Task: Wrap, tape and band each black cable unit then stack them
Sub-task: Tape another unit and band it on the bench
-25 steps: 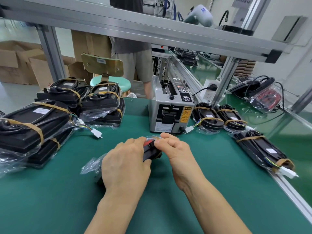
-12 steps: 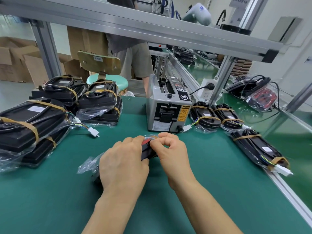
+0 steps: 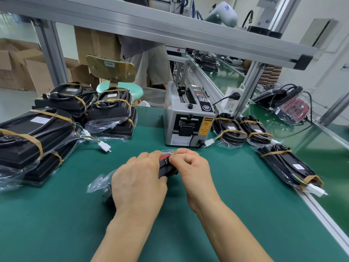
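1. Far left of left hand (image 3: 138,183): stack (image 3: 35,137) of done units, flat black hard-plastic slabs in clear film, tan bands across. A white plug (image 3: 105,145) on thin coloured wires sticks out toward the hands.
2. Up-left of left hand: second pile (image 3: 111,112), same build, coiled black cable on top under the bands.
3. Left hand lies palm down over the unit (image 3: 167,168), fingers curled over its far edge, pressing it to the mat (image 3: 56,214). Crinkly clear bag (image 3: 98,183) pokes out just left of this hand.
4. Unit sits between both hands, mostly hidden. What shows: black, hard, red patch at the top, glossy film over it.
5. Handling guess: light, rigid body, but the film is slippery and the cable springy. Best held by the body edges, not the bag or wires; thin wires and plug look the fragile part.
6. Right hand (image 3: 190,170) touches the unit's top end, thumb and forefinger pinching something thin there, likely film or a tan band; cannot tell which.
7. Beyond the hands: grey metal tape dispenser (image 3: 188,122), boxy, yellow caution label.
8. Right of right hand: three banded units (image 3: 231,130) in film, oval and long, well apart from the hands.
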A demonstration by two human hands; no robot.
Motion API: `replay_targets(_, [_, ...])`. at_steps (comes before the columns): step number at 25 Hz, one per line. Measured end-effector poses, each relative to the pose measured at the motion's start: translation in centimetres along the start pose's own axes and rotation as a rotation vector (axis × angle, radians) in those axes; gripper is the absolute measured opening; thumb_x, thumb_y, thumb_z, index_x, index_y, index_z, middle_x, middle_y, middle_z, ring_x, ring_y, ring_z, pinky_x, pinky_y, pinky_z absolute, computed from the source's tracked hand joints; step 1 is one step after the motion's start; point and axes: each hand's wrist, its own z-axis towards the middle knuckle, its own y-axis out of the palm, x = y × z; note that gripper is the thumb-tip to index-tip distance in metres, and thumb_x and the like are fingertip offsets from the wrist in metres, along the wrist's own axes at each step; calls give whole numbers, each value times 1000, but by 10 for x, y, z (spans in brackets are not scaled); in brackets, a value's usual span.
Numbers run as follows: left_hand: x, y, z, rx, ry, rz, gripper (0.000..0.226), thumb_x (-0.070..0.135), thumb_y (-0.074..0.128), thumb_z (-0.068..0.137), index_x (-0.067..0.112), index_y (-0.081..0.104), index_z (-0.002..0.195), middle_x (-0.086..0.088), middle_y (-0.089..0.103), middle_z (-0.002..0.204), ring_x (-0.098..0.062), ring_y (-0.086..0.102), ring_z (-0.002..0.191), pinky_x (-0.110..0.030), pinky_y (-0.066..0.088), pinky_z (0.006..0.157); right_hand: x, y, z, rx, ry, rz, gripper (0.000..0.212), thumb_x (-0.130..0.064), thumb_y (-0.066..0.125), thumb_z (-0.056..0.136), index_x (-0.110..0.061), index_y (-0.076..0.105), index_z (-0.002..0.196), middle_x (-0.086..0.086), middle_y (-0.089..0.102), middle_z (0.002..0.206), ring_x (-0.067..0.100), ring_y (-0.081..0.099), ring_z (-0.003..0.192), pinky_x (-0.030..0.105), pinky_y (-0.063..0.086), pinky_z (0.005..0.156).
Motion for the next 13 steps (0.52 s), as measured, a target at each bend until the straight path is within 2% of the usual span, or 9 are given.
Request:
replay_targets(3, [0, -1, 0, -3, -3, -4, 34, 46, 67, 74, 38, 56, 105, 12, 63, 91, -12, 59, 86, -26, 26, 57, 3, 2, 0, 34, -33, -25, 27, -6, 65, 78, -15, 69, 54, -1, 60, 103, 11, 58, 101, 29, 47, 84])
replay_targets(5, [0, -1, 0, -2, -1, -4, 32, 45, 67, 74, 37, 56, 104, 11, 62, 91, -12, 59, 85, -26, 26, 57, 5, 3, 0, 59, -50, -51, 27, -6, 66, 77, -16, 67, 52, -4, 59, 101, 8, 58, 99, 29, 48, 87])
replay_targets(10, [0, 1, 0, 5, 11, -5, 34, 45, 66, 76, 37, 56, 107, 11, 63, 93, -13, 60, 86, -26, 26, 57, 3, 4, -1, 99, -77, -148, 21, -7, 65, 75, -12, 67, 55, -8, 60, 96, -7, 55, 91, 16, 42, 79])
replay_targets(13, [-1, 2, 1, 5, 21, 11, 35, 48, 63, 78, 39, 54, 110, 12, 62, 96, -11, 59, 88, -25, 26, 58, 5, 8, -4, 133, -113, -172, 14, -8, 65, 77, -11, 65, 63, -4, 59, 98, -6, 54, 86, 10, 41, 75])
